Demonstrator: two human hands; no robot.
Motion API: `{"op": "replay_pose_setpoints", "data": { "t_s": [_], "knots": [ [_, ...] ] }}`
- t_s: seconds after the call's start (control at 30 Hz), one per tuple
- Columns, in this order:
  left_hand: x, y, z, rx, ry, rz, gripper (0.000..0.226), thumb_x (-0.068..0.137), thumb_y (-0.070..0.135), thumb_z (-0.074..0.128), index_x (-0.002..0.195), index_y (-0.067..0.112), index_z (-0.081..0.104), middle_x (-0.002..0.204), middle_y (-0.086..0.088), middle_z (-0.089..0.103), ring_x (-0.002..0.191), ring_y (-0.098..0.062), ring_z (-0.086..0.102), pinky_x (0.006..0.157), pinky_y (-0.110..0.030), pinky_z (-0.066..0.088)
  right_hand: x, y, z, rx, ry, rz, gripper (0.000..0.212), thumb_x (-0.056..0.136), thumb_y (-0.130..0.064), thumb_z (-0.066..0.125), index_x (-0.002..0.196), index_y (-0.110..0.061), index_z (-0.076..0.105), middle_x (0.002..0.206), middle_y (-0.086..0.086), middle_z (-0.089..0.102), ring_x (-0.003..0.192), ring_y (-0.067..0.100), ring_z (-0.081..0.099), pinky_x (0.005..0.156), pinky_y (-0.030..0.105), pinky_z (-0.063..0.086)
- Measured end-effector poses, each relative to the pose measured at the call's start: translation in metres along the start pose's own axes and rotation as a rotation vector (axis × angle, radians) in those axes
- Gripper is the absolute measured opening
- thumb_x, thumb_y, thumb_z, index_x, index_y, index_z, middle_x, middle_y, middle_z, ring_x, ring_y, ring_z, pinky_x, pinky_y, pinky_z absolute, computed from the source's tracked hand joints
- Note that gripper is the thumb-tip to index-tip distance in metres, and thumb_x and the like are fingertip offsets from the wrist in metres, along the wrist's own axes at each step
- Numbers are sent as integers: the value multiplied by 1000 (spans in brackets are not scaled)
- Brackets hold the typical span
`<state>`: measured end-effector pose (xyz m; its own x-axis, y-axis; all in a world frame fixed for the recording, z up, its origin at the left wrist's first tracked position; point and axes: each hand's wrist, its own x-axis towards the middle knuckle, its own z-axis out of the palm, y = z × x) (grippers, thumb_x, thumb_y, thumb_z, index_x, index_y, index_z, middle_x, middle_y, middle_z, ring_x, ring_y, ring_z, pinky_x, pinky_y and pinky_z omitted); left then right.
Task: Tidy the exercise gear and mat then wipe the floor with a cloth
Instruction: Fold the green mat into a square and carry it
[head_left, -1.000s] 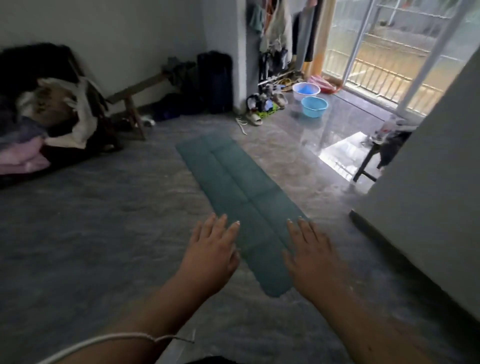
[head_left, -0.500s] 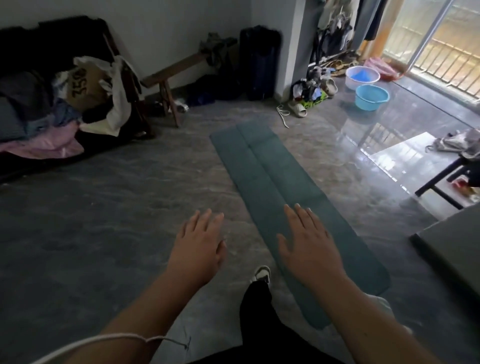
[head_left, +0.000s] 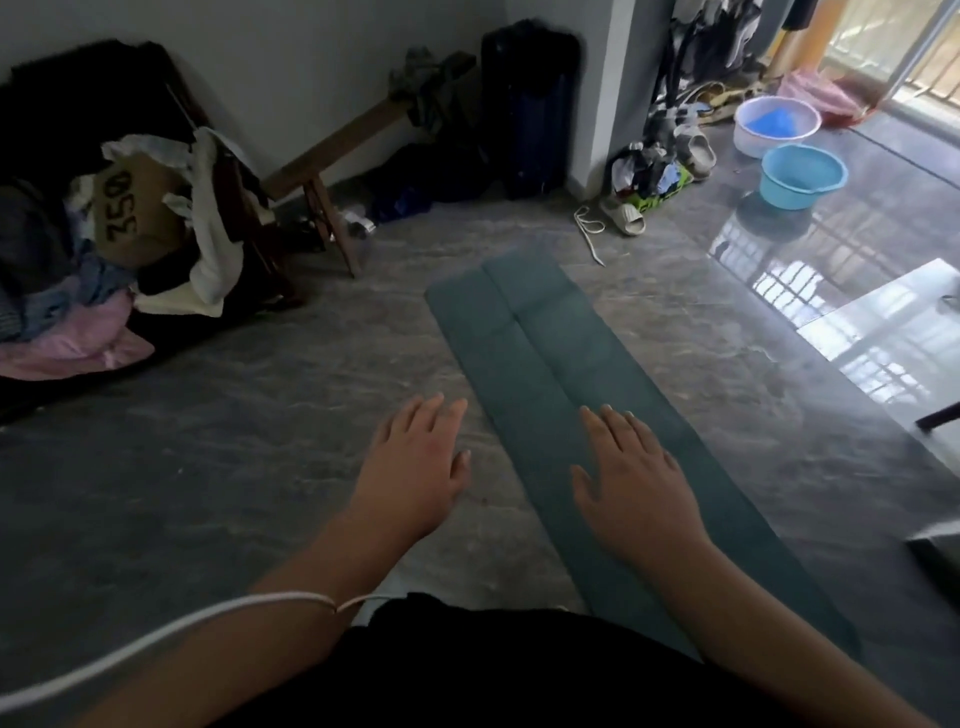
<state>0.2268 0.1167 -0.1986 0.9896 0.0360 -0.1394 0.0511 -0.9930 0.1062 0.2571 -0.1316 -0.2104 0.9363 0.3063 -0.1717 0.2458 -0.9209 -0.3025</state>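
Note:
A long dark green exercise mat (head_left: 545, 343) lies flat on the grey marbled floor (head_left: 234, 441), folded lengthwise with a seam down its middle. It runs from the middle of the view toward the lower right. My left hand (head_left: 410, 467) is stretched out palm down, fingers apart, over the bare floor just left of the mat. My right hand (head_left: 634, 483) is stretched out palm down over the mat, fingers apart. Neither hand holds anything. I cannot tell whether the hands touch the surface below. No cloth is in view.
A pile of clothes (head_left: 104, 249) sits at the left wall. A wooden bench (head_left: 332, 161) and a dark suitcase (head_left: 530, 104) stand at the back. Shoes and a slipper (head_left: 623, 215) lie by the pillar. Two basins (head_left: 802, 174) stand at the back right on the shiny floor.
The view has tilted down and moved closer to the mat. Both hands stay outstretched and empty, now lower over the mat's near half. My dark-clothed legs fill the bottom of the view.

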Motion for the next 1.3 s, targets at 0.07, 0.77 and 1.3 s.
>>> {"op": "replay_pose_setpoints", "data": {
  "t_s": [0.07,0.77,1.3],
  "knots": [
    [42,-4,2,-4,-15,63,63,93,44,41,151,25,29,157,-6,32,144,-28,28,116,-44,22,24,1,2,-21,9,43,69,95,-49,39,156,-26,17,163,1,21,150,21,15,118,41,23],
    [445,-32,183,222,-443,1149,67,79,37,30,137,11,52,138,-15,56,125,-32,53,103,-49,43,236,-21,192,256,3,1054,64,92,-37,43,152,-19,33,158,8,34,147,27,27,114,43,29],
    [498,-59,734,372,-536,1341,64,91,28,51,151,14,32,157,-17,30,143,-37,30,116,-50,29,313,184,721,191,-157,832,68,94,-34,49,154,-15,27,161,9,27,148,29,25,117,44,27]
  ]
}}
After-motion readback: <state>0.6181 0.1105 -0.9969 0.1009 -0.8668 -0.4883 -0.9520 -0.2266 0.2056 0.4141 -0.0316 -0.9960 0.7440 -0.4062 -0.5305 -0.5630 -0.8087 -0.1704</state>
